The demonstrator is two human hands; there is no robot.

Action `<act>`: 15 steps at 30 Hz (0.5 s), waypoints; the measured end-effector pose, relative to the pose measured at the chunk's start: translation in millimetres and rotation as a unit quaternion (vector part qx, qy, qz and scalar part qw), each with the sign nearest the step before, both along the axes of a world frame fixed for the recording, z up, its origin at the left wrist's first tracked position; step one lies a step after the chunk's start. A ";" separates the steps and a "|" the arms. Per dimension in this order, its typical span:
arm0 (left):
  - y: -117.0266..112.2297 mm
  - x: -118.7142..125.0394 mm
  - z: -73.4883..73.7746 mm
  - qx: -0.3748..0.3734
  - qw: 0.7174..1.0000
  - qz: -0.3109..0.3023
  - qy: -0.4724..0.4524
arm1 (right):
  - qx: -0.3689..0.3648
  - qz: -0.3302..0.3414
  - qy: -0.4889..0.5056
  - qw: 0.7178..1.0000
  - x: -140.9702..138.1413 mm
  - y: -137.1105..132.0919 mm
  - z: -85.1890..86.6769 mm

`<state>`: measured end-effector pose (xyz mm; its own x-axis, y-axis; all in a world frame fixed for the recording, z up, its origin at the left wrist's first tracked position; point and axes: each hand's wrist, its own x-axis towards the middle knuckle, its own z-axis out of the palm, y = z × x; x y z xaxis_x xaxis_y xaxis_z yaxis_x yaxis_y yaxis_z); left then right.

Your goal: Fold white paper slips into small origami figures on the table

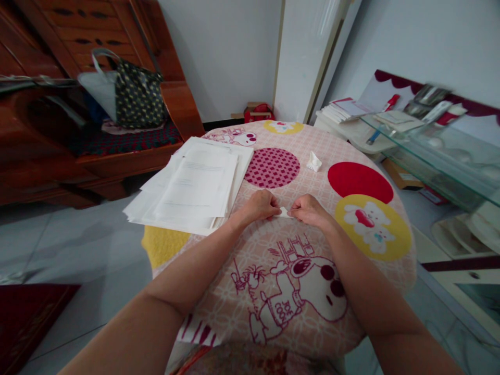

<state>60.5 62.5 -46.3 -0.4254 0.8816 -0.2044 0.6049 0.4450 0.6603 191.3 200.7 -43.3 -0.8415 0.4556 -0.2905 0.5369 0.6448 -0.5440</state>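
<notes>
A small piece of folded white paper (285,212) lies between my hands, low over the round table's patterned cloth (250,250). My left hand (262,204) pinches its left end, fingers closed. At the other end my right hand (307,209) has its fingers closed on the same piece. Beyond my right hand stands a small folded white paper shape (313,162) on the cloth. To the left of my left hand is a spread stack of white paper sheets (195,179), some with faint print. The fingertips partly cover the paper I hold.
On the left, a wooden bench (128,140) carries a dark patterned bag (140,96). A glass shelf (437,151) with cups and other items stands close to the table's right side. A red item (258,113) sits on the floor behind the table.
</notes>
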 end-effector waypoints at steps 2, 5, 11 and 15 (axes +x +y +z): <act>1.2 0.9 1.3 -0.010 1.000 0.001 0.025 | 0.000 -0.002 -0.002 1.000 -0.9 0.0 0.3; 2.7 1.9 3.3 -0.022 0.998 0.000 0.051 | 0.001 -0.001 -0.003 1.000 -1.6 -0.6 1.2; 5.3 3.4 5.2 -0.041 0.996 -0.002 0.076 | 0.024 -0.005 -0.006 1.000 -1.5 -2.9 1.4; 6.8 3.9 3.5 -0.035 0.997 0.001 0.074 | 0.050 -0.015 0.001 0.999 -1.9 -6.5 1.5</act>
<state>64.5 69.3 -42.9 -0.4570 0.8667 -0.1999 0.6925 0.4877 0.5316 189.5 194.2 -41.8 -0.8275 0.5073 -0.2404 0.5556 0.6789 -0.4799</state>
